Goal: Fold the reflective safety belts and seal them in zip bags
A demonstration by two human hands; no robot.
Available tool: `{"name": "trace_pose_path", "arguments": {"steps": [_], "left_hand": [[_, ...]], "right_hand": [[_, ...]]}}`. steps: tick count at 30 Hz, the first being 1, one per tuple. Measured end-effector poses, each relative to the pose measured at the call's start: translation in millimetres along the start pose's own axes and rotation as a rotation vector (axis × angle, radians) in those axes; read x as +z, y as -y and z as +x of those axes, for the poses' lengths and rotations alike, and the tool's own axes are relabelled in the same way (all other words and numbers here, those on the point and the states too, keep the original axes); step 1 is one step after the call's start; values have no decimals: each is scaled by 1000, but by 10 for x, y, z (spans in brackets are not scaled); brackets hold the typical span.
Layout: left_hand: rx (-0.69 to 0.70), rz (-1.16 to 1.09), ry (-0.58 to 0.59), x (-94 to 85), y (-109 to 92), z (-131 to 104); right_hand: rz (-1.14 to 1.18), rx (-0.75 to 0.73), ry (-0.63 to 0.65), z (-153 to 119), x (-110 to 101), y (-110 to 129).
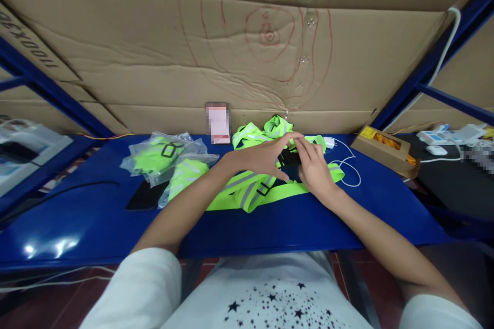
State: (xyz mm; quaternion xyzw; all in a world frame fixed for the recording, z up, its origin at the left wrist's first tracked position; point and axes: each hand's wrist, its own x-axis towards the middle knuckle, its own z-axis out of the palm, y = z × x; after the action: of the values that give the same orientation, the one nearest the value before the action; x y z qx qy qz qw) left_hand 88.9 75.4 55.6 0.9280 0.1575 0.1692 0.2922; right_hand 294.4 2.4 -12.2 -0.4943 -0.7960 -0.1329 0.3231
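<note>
Fluorescent yellow-green straps [252, 193] with grey reflective stripes lie loosely on the blue table under my hands. Between the hands is a black plastic buckle [289, 158], partly hidden by the fingers. My left hand [262, 158] curves beside it, thumb and fingers apart, its fingertips meeting those of the other hand. Closed against the buckle's right side is my right hand [315, 168], fingers together. A black slider [263, 188] sits on the strap in front. More of the same webbing [250, 135] is bunched behind the hands.
Clear plastic bags [156, 157] of yellow-green straps lie left, near a flat black object [144, 196]. A phone [218, 123] leans against the cardboard wall [154, 61]. At right are a white charger [330, 142] with its cable and an open cardboard box [382, 149] holding orange items.
</note>
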Motion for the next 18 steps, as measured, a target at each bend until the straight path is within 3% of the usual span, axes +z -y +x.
{"name": "trace_pose_path", "arguments": {"steps": [4,9,12,16,18], "left_hand": [[-68,-81,-91,-224,-36,-85],[69,-230,-330,-375,-92,-109],[53,-322,-442,-343,-114,-80],[13,-528,-466,-280,-136,-44],[31,-594,-468,-283,-155,-47]], "right_hand": [[216,-2,58,86,-222,-194],[665,59,227,242,-521,-460],[813,66,294,339,-559,-426],[826,123,252,465,-552,-278],[953,151,269,518,-580,-235]]}}
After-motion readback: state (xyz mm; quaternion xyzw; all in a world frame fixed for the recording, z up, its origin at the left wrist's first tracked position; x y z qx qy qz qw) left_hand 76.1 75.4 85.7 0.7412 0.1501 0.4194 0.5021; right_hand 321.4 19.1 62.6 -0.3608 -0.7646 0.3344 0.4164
